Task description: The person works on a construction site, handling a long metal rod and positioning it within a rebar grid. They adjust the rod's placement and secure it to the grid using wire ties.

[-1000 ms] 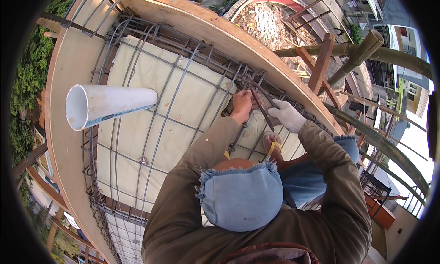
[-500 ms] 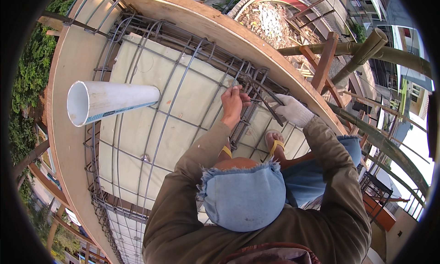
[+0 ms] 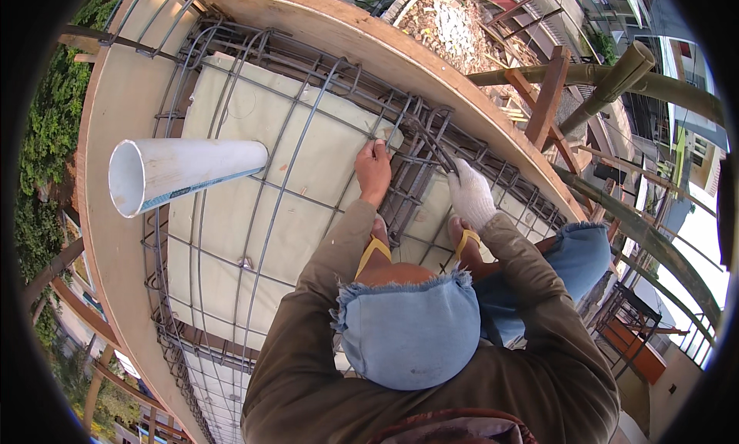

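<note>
My right hand (image 3: 471, 194), in a white glove, is closed round the handles of dark long-handled pincers (image 3: 437, 148). Their head reaches into the rebar (image 3: 368, 128) along the beam, just right of my left hand. Bare and closed, my left hand (image 3: 373, 170) pinches its fingertips at a bar of the mesh. What lies between those fingertips is too small to make out. Pale sheets (image 3: 308, 167) lie under the steel grid.
A white plastic pipe (image 3: 200, 170) sticks up through the mesh at left. Plywood formwork boards (image 3: 369, 40) border the steel. My sandalled feet (image 3: 377, 247) stand amid the bars. Bamboo poles (image 3: 616, 82) and timber props rise at right, beyond the edge, with rubble (image 3: 446, 32) below.
The pincers' handles have come together in my right hand, which has moved slightly left and nearer to me. My left hand has shifted a little left, its fingers now more tightly closed.
</note>
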Tool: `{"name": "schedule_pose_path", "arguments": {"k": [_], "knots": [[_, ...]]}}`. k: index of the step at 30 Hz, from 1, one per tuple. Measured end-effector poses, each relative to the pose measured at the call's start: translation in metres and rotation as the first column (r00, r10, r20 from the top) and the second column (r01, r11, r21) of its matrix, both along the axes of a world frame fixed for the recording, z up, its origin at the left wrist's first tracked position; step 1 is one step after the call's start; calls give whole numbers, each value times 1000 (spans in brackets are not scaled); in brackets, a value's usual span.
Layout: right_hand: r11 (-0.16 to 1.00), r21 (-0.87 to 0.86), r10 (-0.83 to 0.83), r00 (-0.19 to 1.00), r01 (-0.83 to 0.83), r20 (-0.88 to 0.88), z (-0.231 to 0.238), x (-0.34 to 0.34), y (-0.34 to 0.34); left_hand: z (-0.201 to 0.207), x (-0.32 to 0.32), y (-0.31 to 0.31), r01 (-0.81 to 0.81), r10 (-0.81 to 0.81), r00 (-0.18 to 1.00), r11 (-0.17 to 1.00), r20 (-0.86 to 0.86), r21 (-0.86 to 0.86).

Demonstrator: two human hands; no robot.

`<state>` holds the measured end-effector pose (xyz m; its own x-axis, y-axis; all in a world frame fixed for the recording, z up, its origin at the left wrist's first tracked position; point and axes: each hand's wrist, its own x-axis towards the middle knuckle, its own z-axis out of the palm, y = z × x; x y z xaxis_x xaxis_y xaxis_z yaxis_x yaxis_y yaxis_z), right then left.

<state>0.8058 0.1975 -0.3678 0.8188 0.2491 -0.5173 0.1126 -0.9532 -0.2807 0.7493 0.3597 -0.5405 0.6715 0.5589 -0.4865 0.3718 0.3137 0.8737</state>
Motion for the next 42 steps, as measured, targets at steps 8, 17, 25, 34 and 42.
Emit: {"name": "schedule_pose_path", "arguments": {"k": [8, 17, 25, 34, 42], "knots": [[997, 54, -59, 990, 52, 130, -9, -17, 8, 8, 3, 7, 74, -76, 997, 996, -35, -41], [711, 232, -642, 747, 664, -174, -22, -70, -27, 18, 6, 14, 1, -8, 999, 989, -48, -148], [803, -196, -574, 819, 564, 3, -46, -108, -45, 52, 11, 25, -135, 175, 978, 945, 115, -297], [894, 433, -78, 992, 114, -100, 7, -62, 50, 102, 34, 36, -213, 373, 927, 580, 24, -786], [897, 416, -28, 959, 148, -281, 9, -70, 57, 114, 19, 84, -395, 591, 806, 543, 3, -741]]}}
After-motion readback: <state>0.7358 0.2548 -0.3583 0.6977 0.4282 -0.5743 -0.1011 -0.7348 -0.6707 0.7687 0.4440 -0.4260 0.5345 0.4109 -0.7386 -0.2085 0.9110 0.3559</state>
